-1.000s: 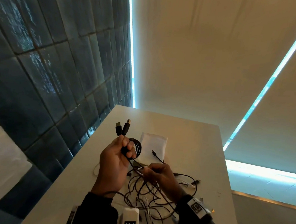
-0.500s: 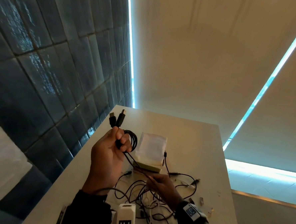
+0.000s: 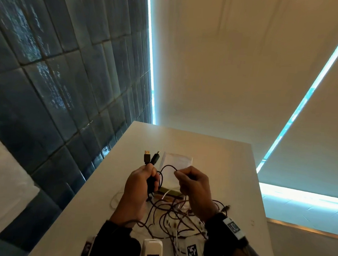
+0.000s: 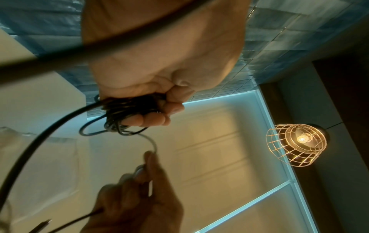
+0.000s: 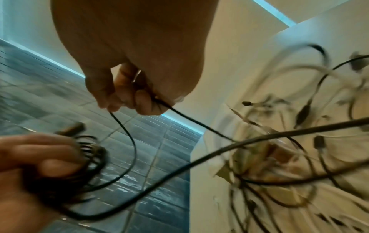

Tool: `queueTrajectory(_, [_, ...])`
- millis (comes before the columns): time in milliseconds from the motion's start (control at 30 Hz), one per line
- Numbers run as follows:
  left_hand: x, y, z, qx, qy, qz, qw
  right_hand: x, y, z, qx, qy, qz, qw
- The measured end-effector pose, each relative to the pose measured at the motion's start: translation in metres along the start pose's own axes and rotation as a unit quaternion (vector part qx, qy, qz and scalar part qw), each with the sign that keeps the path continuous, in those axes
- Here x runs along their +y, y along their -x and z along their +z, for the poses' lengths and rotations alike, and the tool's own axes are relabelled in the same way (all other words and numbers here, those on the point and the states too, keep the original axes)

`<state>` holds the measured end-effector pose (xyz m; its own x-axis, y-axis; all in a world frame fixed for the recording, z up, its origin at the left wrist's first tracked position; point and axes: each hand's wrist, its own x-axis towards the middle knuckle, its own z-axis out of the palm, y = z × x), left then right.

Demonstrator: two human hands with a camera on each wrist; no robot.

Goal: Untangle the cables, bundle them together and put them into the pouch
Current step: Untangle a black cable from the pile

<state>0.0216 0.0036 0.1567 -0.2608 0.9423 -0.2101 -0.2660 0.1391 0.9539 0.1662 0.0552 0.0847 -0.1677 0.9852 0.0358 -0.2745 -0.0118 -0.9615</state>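
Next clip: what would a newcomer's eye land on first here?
Probably the left hand, raised above the table and gripping a coiled black cable with two plugs sticking up. Beside it, the right hand pinches a loop of that cable. Below both, a tangle of cables sprawls in front of the white pouch.

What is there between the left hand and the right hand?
A loose arc of black cable spans the gap from the left hand to the right hand; the head view shows it, with the white pouch behind.
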Motion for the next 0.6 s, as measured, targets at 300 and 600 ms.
queueTrajectory(300, [0.003,-0.002,0.002,-0.041,0.137,-0.032,0.989,-0.022,0.010,0.011,-0.159,-0.025,0.024,0.987])
queueTrajectory(600, [0.017,0.001,-0.006,-0.078,0.246,0.035,0.965,0.016,0.014,-0.013,-0.131,0.031,0.056,0.989])
